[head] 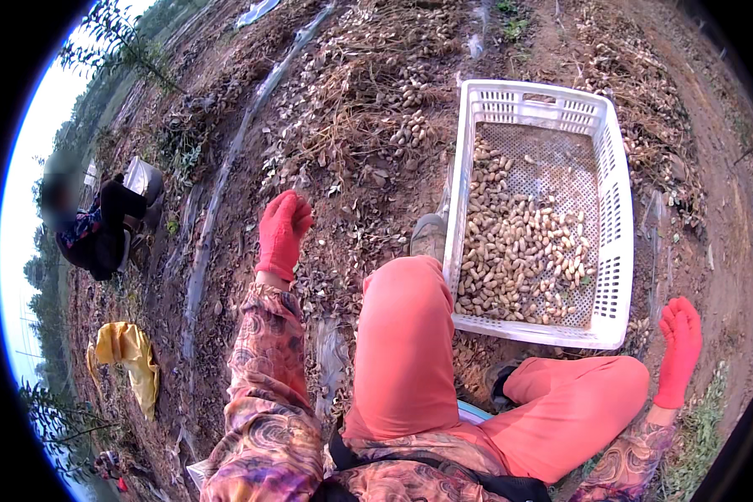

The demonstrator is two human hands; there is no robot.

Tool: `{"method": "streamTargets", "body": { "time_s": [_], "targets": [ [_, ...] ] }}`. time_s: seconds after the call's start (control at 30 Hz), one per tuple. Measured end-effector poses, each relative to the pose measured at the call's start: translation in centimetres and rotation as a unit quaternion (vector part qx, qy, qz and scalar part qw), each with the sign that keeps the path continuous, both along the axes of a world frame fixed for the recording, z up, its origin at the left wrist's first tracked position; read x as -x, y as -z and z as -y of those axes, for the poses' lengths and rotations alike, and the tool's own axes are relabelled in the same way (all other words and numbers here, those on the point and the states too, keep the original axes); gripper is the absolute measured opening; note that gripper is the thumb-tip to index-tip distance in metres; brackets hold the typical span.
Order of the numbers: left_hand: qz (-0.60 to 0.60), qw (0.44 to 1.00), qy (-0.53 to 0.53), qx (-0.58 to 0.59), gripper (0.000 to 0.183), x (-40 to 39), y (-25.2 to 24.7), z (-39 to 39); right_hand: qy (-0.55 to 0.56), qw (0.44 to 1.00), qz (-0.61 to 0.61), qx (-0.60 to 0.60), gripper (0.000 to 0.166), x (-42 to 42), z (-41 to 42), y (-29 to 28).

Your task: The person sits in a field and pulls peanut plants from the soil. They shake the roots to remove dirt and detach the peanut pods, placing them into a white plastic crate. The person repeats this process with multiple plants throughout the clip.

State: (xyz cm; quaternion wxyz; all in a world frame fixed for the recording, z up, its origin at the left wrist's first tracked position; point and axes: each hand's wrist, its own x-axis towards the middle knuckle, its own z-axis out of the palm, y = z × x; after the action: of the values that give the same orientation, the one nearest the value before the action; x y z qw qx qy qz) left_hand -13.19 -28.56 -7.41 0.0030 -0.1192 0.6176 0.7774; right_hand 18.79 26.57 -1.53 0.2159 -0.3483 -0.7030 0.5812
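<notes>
My left hand [284, 233], in a red knit glove, hovers over soil and dry leaves to the left of my raised knee. Its fingers are curled together, and nothing shows between them. Out at the right, beyond my other knee, my right hand [680, 348] wears a matching glove. Those fingers are bent and held together, with no object visible in them. Between the hands, in front of me, stands a white plastic crate [616, 188] with slotted walls. Unshelled peanuts [508, 251] cover much of its left and near floor. Neither hand touches the crate.
Pulled peanut plants [345, 113] with pods lie beyond my left hand. Plastic film [226, 169] runs along the soil. At left, a seated person [100, 226] is beside a white bucket [143, 179]. A yellow sack [125, 357] lies nearer. My shoe [429, 235] is against the crate's left side.
</notes>
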Motion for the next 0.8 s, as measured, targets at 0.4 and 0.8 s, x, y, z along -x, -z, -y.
{"method": "streamTargets", "body": {
  "time_s": [0.4,0.8],
  "targets": [
    [0.014,0.908,-0.084,0.409,0.016,-0.8,22.8,8.2,-0.048,0.99,0.136,0.011,0.029,6.9,4.1,-0.6],
    [0.043,0.846,-0.03,0.53,0.023,2.6,23.4,5.8,-0.134,0.96,0.233,-0.078,0.029,7.2,5.6,-0.8]
  ]
}}
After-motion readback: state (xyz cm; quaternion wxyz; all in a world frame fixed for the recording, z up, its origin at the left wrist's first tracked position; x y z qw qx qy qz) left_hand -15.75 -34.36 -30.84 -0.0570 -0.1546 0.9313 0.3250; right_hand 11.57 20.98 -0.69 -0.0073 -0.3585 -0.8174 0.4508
